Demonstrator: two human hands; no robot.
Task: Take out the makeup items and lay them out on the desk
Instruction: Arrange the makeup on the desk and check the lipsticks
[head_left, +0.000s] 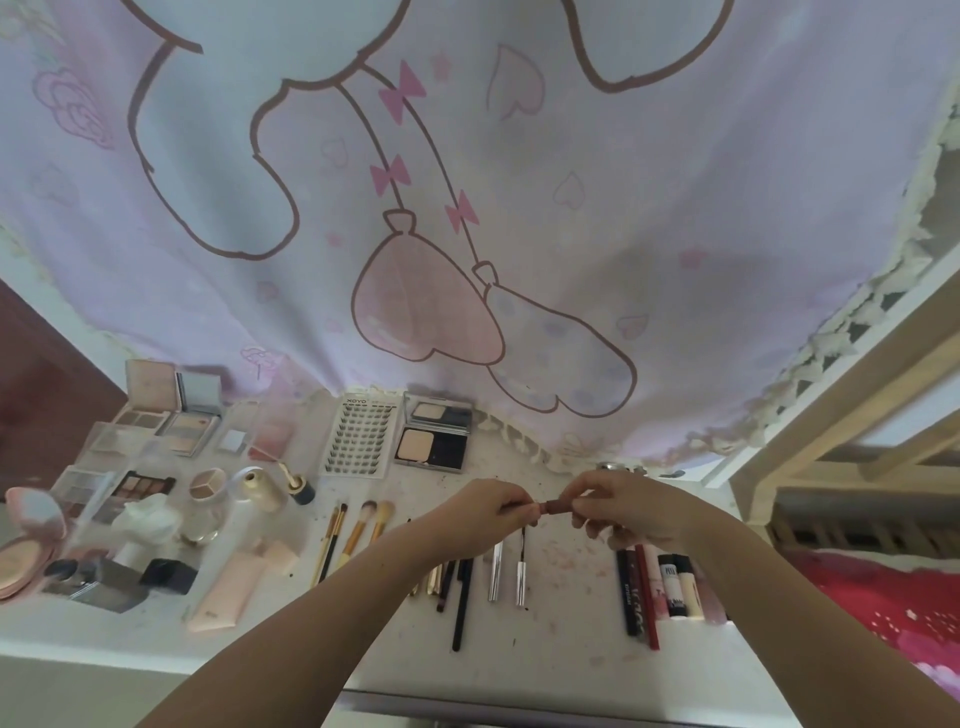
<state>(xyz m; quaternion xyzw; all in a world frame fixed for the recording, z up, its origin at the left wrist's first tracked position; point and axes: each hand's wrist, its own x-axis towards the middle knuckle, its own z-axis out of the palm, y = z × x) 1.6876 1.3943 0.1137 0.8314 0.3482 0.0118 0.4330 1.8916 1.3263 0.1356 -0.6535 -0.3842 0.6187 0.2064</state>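
Head view: both hands raised over the desk (566, 613), meeting on one small brown-red tube (551, 506). Left hand (488, 506) pinching the tube's left end with curled fingers; right hand (618, 506) pinching the right end the same way. Tube level, clear of the desktop, above two silver wands (508, 569).

Laid out on the white, stained desk below:
- far left, a round pink compact (26, 540), open;
- behind it, several open palettes (156, 415), some leaning against the curtain (467, 208);
- mid-left, a white bottle (143, 525), a dark box (169, 574), a pink squeeze tube (228, 587) and two sponge wedges (275, 551);
- near the middle, a lash tray (358, 439) and beside it an open powder case (434, 439), both touching the curtain's hem;
- four brushes (353, 530) in a row, just left of the left forearm;
- dark pencils (457, 597) partly hidden under that forearm;
- right of the wands, a row of lip tubes and pencils (660, 587), partly hidden under the right forearm.

At the right edge, a pale wooden frame (831, 415) and red bedding (872, 608).
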